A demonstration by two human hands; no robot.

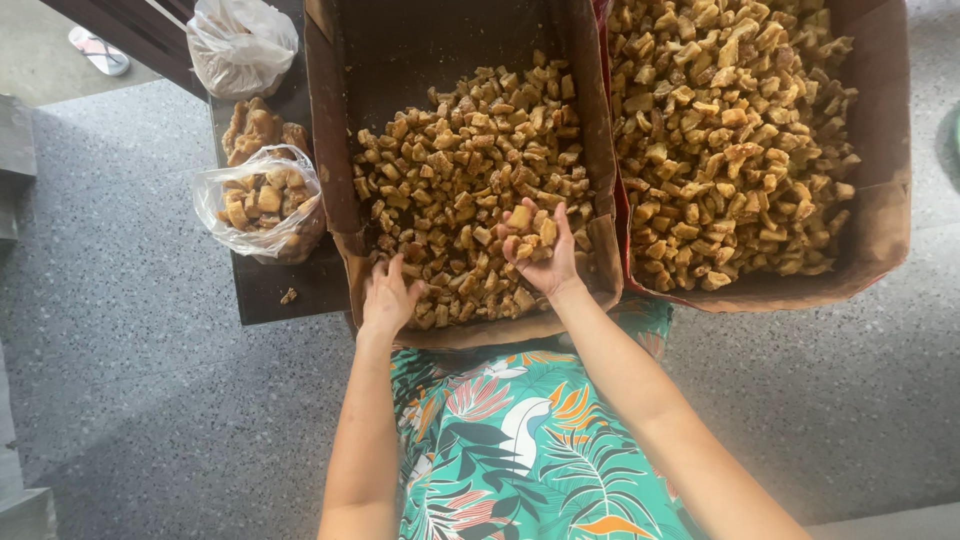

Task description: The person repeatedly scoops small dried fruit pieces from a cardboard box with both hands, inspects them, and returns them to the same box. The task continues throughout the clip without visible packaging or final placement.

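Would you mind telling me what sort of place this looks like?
Probably a small snack-packing spot, set up on a speckled floor: two cardboard boxes heaped with fried golden chunks, part-filled plastic bags alongside, and the right hand holding a scoop of pieces.

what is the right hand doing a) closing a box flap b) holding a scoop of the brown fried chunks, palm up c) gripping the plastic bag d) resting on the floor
b: the right hand is cupped palm up with a pile of fried chunks in it, over the left cardboard box.
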